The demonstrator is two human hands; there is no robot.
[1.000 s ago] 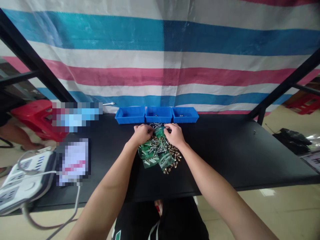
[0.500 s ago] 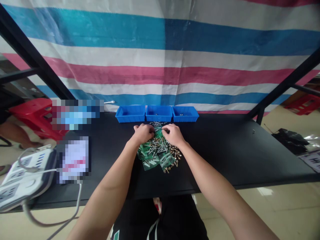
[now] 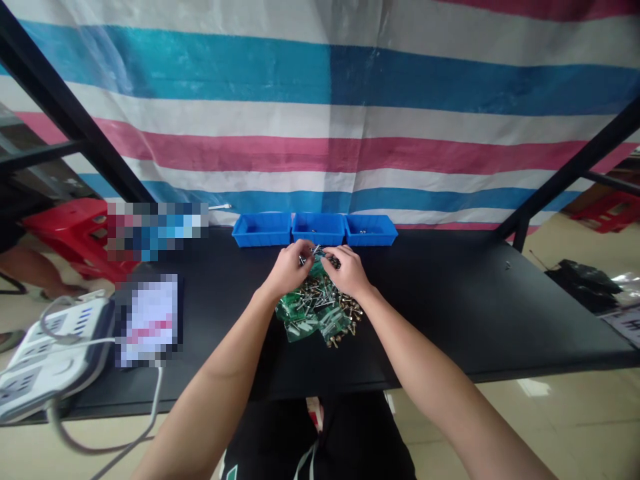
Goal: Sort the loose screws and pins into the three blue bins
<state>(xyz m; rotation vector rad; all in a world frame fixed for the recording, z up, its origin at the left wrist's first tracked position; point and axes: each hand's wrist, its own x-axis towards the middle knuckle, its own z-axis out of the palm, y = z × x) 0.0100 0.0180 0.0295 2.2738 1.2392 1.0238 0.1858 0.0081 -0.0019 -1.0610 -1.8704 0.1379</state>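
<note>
A heap of small metal screws and green plastic bags [image 3: 320,312] lies in the middle of the black table [image 3: 450,313]. My left hand [image 3: 290,268] and my right hand [image 3: 346,269] are raised slightly over the far edge of the heap, fingers curled and pinched together, meeting over a few small metal pieces [image 3: 316,253]. Behind them three blue bins stand in a row: left bin [image 3: 261,230], middle bin [image 3: 318,228], right bin [image 3: 371,229]. Tiny parts lie in the middle and right bins.
A white power strip [image 3: 37,363] with a grey cable hangs over the table's left edge beside a blurred card [image 3: 149,320]. Black frame posts [image 3: 70,110] rise on both sides. A striped tarp [image 3: 330,113] hangs behind. Red stools [image 3: 75,230] stand at the left.
Both hands have lifted off the heap and drawn closer together, fingertips now pinching small metal pieces above the far edge of the pile.
</note>
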